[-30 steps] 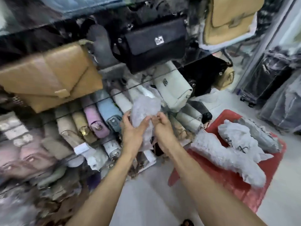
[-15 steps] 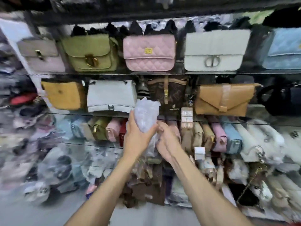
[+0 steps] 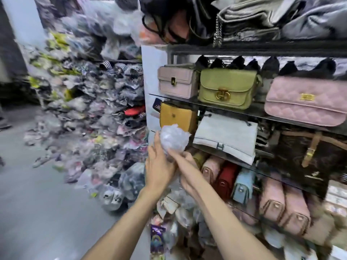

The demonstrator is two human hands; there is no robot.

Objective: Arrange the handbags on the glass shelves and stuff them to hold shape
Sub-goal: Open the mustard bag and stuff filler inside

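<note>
A crumpled wad of clear plastic stuffing (image 3: 173, 137) is gripped by the curled fingers of the left hand (image 3: 159, 169) and right hand (image 3: 185, 166) just before the mustard square handbag (image 3: 176, 117), whose neighbours could be knocked off the glass shelf (image 3: 262, 113) by careless stuffing.

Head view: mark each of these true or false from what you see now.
1. Both hands hold a wad of crumpled plastic. True: the left hand and right hand grip it.
2. The green bag sits on the same shelf as the quilted pink bag. True.
3. The white bag is above the green bag. False: it is one shelf lower.
4. The mustard bag is right of the white bag. False: it is left of it.
5. The wad is inside a bag. False: it is held in front of the shelves.
</note>
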